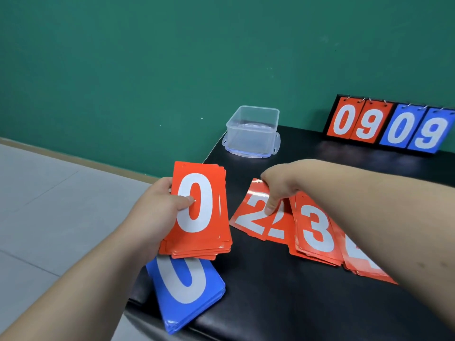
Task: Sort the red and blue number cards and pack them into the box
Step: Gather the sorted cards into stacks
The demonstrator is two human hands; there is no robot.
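The left hand (157, 205) grips a stack of red cards (199, 212) above the table's (283, 303) near left corner. Its thumb lies across the top "0" and its fingers curl behind, likely so the stack stays square while more cards join it. The right hand (278, 185) pinches the two red "2" cards (253, 217) at their far edge, thumb on the face, apparently to lift them across. To their right lie a red "3" pile (317, 232) and another red pile (364, 264), partly hidden by the forearm. The blue stack (187, 291) lies below the held stack, overhanging the table's near edge. The clear box (253, 130) stands open at the far edge, on its lid (275, 146), with no cards in it yet. A scoreboard (389, 126) stands far right.
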